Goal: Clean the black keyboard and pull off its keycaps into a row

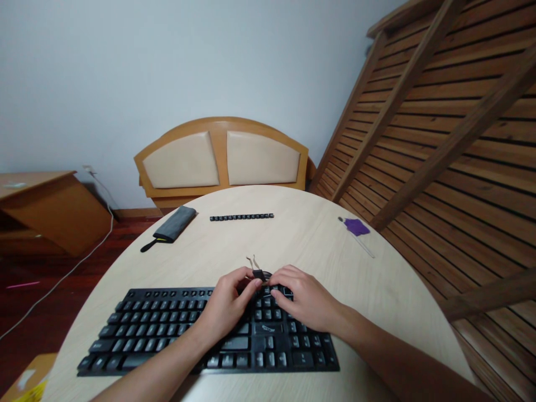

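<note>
One keycap row (242, 217) lies detached beyond the grip; the keyboard (268, 328) beneath is mostly capped. Left hand (226, 296) pinches a pronged tool (259, 274); right hand (309, 297): hold unclear.

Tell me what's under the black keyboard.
The pale tabletop shows around the keyboard, which appears to rest on it. Anything directly beneath is covered, so I can't tell.
</note>
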